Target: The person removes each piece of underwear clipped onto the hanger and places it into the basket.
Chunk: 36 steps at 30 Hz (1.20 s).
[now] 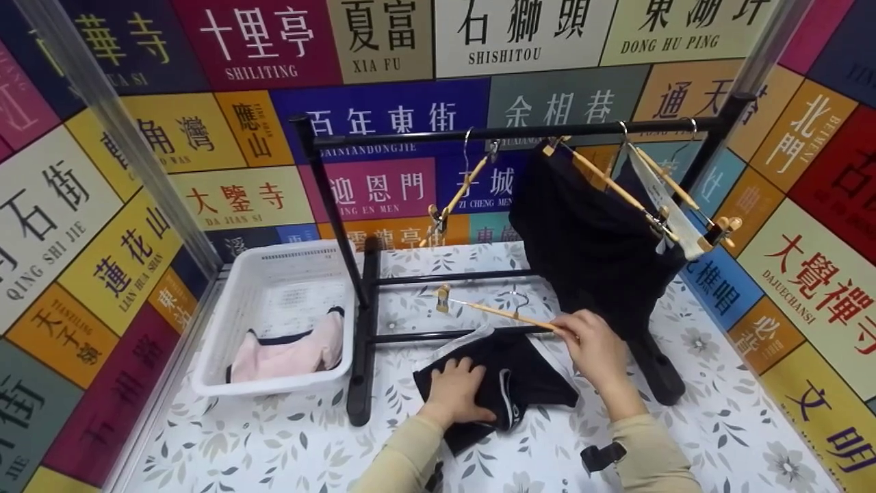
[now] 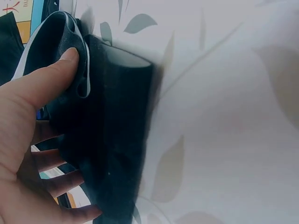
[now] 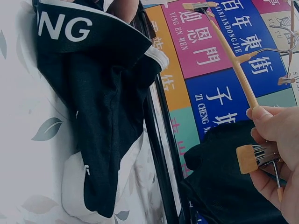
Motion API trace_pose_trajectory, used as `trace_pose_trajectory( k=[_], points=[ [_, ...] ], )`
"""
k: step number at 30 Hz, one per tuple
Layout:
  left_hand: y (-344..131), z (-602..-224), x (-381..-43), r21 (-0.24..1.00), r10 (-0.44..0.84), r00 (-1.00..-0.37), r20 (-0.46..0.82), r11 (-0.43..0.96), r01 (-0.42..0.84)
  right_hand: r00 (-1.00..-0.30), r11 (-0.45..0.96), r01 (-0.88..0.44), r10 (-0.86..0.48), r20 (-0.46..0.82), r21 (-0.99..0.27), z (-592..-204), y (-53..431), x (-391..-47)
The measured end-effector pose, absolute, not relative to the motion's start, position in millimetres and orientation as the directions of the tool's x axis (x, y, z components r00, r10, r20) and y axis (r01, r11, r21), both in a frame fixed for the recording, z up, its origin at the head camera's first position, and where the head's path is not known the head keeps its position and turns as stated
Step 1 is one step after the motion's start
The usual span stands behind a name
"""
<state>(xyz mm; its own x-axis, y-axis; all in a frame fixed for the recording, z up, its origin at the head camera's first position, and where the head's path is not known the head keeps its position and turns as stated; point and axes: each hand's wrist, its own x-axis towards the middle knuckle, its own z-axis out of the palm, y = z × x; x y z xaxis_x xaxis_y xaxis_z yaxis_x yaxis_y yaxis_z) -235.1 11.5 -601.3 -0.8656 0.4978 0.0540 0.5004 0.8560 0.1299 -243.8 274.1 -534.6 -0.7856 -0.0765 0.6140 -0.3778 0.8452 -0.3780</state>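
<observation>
A pair of black underpants (image 1: 540, 373) with white trim lies partly folded on the table; its waistband (image 3: 88, 30) carries white letters in the right wrist view. My left hand (image 1: 457, 390) rests on its left part with fingers spread, the thumb (image 2: 69, 60) over a fold of the cloth. My right hand (image 1: 594, 346) pinches one end of a wooden clip hanger (image 1: 496, 311), held just above the garment. The metal hook points up. One clip (image 3: 247, 158) shows by my right fingers, another clip (image 1: 443, 298) at the far end.
Behind the hands stands a black rack (image 1: 410, 135). From it hang a bare clip hanger (image 1: 469, 183) and, at right, black clothing (image 1: 588, 239) clipped to a hanger. A white basket (image 1: 205, 363) at left holds a pink garment (image 1: 287, 356) with dark trim.
</observation>
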Motion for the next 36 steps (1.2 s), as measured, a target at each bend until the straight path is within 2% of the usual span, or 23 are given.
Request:
trace_pose_trajectory(
  k=[9, 17, 36],
  points=[
    [12.4, -600.5, -231.4, 0.137, 0.536, -0.840, 0.086, 0.829, 0.542, -0.796, 0.854, -0.368, -0.084, 0.600, -0.368, -534.5, 273.5, -243.0],
    [14.5, -603.5, -231.1, 0.135, 0.538, -0.836, 0.109, 0.825, 0.549, -0.772, 0.843, -0.392, -0.083, 0.630, -0.370, -535.9, 272.9, -244.2],
    [17.4, -606.5, -230.5, 0.153, 0.526, -0.815, 0.243, 0.809, 0.568, -0.781, 0.848, -0.379, -0.079, 0.619, -0.371, -536.0, 272.5, -243.0]
  ],
)
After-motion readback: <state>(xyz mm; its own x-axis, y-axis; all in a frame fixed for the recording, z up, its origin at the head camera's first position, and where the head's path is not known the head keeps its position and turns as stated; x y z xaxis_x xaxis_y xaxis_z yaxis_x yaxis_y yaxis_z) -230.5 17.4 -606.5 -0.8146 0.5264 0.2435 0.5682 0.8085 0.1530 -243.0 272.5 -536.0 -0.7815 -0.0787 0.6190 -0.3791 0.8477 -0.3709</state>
